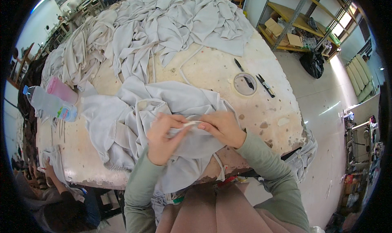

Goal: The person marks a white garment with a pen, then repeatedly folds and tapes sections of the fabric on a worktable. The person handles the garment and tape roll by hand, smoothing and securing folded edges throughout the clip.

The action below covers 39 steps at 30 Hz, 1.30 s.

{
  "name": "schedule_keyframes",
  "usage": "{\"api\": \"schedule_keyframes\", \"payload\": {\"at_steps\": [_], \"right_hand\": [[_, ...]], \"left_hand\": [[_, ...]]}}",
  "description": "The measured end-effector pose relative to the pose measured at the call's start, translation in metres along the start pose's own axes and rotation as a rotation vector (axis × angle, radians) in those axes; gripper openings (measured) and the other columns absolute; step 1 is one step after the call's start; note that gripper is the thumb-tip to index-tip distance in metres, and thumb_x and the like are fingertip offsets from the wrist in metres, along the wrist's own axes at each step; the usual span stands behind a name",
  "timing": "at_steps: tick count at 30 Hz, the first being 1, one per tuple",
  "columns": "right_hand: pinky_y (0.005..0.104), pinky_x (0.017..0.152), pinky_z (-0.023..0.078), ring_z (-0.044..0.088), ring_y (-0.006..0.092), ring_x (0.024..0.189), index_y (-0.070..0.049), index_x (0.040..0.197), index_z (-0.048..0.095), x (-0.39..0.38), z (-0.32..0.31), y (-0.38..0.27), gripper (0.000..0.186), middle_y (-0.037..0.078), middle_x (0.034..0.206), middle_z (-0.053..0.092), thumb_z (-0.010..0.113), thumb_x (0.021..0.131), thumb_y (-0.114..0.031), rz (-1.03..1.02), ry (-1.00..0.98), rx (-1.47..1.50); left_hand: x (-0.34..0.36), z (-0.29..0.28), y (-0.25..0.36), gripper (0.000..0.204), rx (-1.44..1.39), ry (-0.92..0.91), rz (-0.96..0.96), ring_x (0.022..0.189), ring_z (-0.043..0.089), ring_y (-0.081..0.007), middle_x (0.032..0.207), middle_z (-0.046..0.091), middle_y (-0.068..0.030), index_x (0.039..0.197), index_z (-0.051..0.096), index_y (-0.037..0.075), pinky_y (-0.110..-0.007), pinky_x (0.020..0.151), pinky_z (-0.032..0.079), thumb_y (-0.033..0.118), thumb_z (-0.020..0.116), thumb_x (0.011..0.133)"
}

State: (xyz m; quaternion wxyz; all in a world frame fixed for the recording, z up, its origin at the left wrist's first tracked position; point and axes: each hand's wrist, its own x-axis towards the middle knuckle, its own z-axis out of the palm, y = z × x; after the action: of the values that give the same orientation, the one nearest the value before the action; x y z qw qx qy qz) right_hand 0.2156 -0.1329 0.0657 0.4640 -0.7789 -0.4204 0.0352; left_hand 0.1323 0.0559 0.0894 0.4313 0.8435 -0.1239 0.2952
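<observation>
At the centre of the frame, the left hand [162,138] and the right hand [221,129] both pinch shut on a thin white cord [188,124] stretched between their fingertips, over the pale grey garment [163,106] spread on the worn worktable [261,110]. Both grips look light, so the cord could slip free if the bunched fabric drags. A heap of grey garments [163,25] fills the upper frame, with a tape roll [244,84] and a plastic bottle [51,103] lying well apart.
</observation>
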Motion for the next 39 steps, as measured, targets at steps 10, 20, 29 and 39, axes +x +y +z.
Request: {"api": "schedule_keyframes", "payload": {"at_steps": [10,20,29,39], "right_hand": [[0.036,0.076,0.037,0.054,0.0235,0.071,-0.008,0.09,0.062,0.01,-0.015,0.029,0.02,0.007,0.078,0.06,0.057,0.089,-0.027,-0.184,-0.013,-0.194],[0.03,0.069,0.049,0.06,0.0231,0.08,-0.005,0.1,0.062,0.008,-0.094,-0.036,0.041,0.008,0.091,0.063,0.065,0.063,0.013,-0.169,1.008,-0.468],[0.0227,0.066,0.042,0.056,0.0119,0.068,0.001,0.083,0.063,-0.074,-0.189,-0.129,0.013,0.005,0.078,0.061,0.061,0.073,-0.006,0.114,0.696,0.114],[0.0194,0.064,0.038,0.051,0.0055,0.069,-0.002,0.082,0.065,-0.089,-0.174,-0.022,0.021,-0.003,0.073,0.059,0.061,0.087,-0.022,0.523,0.397,0.371]], "left_hand": [[0.012,-0.109,0.008,0.032,0.306,0.894,0.202,0.079,0.056,-0.02,0.091,0.061,-0.0185,0.082,0.039,0.005,-0.031,0.075,0.047,-0.008,0.067,0.075],[0.058,-0.195,0.055,0.022,0.344,1.235,0.399,0.071,0.065,-0.0175,0.085,0.064,-0.0165,0.084,0.044,0.006,-0.028,0.052,0.059,0.011,0.066,0.085],[0.055,-0.162,0.04,0.017,-0.223,0.461,-0.204,0.082,0.055,-0.0076,0.091,0.063,-0.004,0.102,0.058,0.004,-0.021,0.075,0.043,0.006,0.061,0.086],[0.028,-0.15,-0.046,0.017,-0.654,0.013,-0.574,0.086,0.062,-0.0123,0.095,0.067,-0.0102,0.101,0.061,-0.002,-0.023,0.077,0.049,0.005,0.062,0.086]]}}
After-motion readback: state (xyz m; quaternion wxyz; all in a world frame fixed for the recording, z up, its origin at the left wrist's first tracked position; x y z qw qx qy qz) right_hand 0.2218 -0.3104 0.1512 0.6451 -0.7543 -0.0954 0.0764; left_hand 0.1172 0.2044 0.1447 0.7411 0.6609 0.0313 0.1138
